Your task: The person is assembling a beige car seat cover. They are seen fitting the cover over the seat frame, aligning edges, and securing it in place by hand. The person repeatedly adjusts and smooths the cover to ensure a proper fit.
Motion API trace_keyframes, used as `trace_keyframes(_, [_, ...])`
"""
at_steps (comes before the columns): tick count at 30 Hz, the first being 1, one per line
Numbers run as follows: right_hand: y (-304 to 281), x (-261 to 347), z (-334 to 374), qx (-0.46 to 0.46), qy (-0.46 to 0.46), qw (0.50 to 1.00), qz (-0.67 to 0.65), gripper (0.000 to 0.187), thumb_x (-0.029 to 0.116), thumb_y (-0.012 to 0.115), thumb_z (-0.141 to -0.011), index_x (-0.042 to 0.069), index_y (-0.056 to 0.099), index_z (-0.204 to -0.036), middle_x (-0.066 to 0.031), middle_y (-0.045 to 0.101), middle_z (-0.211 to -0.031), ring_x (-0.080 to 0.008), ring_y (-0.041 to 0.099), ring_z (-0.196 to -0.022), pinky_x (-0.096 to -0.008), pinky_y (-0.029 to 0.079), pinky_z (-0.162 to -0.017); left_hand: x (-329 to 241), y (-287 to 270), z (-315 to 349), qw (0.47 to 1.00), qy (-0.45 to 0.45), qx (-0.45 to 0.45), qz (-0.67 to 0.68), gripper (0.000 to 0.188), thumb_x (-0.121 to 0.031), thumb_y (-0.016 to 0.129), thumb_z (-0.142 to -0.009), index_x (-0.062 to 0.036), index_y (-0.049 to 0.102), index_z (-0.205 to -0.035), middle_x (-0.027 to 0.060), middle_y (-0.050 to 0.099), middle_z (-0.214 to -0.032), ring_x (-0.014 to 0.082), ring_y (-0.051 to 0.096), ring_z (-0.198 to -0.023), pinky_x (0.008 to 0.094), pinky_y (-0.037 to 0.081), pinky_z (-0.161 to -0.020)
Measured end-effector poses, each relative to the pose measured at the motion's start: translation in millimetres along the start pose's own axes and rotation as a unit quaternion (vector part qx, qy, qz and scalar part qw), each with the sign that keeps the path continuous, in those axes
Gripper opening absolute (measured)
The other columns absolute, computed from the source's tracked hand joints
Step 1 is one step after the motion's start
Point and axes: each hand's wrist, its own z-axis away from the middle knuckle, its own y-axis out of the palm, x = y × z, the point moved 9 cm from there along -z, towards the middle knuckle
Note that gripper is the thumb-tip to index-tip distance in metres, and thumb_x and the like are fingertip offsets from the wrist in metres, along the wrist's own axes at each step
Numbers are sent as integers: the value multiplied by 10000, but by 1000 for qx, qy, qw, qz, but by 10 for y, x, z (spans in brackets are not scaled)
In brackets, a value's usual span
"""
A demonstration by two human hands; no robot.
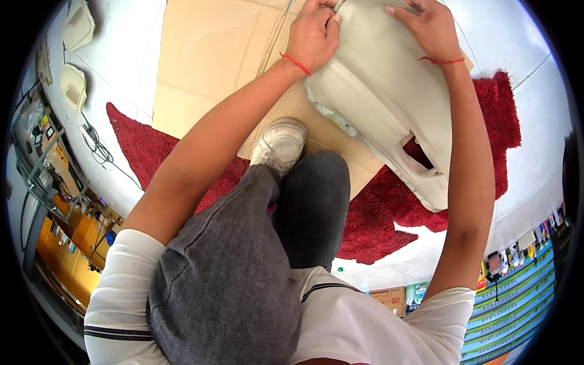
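A beige, leather-like seat cover (389,79) with a stitched seam lies in front of me, reaching past the top edge of the view. Near its close end is a slot-shaped opening (418,153) with dark red inside. My left hand (313,36) is closed on the cover's far left edge, thumb and fingers pinching it. Over the cover's upper right part rests my right hand (432,30), its thumb stretched out and apart from the fingers; the frame's edge cuts off some of the fingertips. Pale, ragged material (336,117) shows along the cover's left side.
Under the cover lie a flattened cardboard sheet (210,73) and a dark red shaggy rug (377,237). My shoe (281,143) stands on the cardboard. Two beige plastic parts (74,88) and a black cable (97,146) are at left. Shelves (67,261) stand lower left; stacked goods (511,298) lower right.
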Motion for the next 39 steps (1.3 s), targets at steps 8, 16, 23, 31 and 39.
trace_keyframes(8, [116,417,-248,30,-93,992,84,192,80,803,-755,16,736,-923,-128,727,-954,-292,683,-861,-380,551,-808,-64,4,3,997,3,62,-34,259,-72,764,-833,10,555,-962,213,566,-1183,415,636,-936,457,542,-791])
trace_keyframes(16, [306,577,-278,231,-88,968,50,122,70,789,-776,22,699,-844,-137,715,-934,-314,674,-829,-382,547,-780,71,55,32,994,-66,87,13,309,-42,802,-805,-22,560,-996,168,532,-1141,341,643,-908,403,555,-762])
trace_keyframes(23, [130,325,84,181,-63,981,-9,75,25,695,-905,-9,659,-961,-72,681,-990,-206,630,-941,-313,504,-883,20,48,13,994,-55,70,69,297,-32,765,-823,-28,588,-1062,146,546,-1121,338,659,-934,406,569,-779])
trace_keyframes(31, [315,364,-347,98,-36,993,60,121,50,782,-793,1,675,-822,-135,703,-887,-299,659,-787,-374,539,-739,1,61,9,999,-20,45,-13,244,-119,757,-857,-25,582,-999,150,587,-1048,367,635,-894,443,534,-768])
trace_keyframes(39, [21,397,-370,85,-41,993,70,571,130,870,-755,26,629,-1262,-151,675,-1197,-298,646,-1081,-400,522,-990,104,96,51,996,-49,35,-61,209,-165,720,-930,-12,592,-870,111,647,-1003,322,650,-788,423,527,-704])
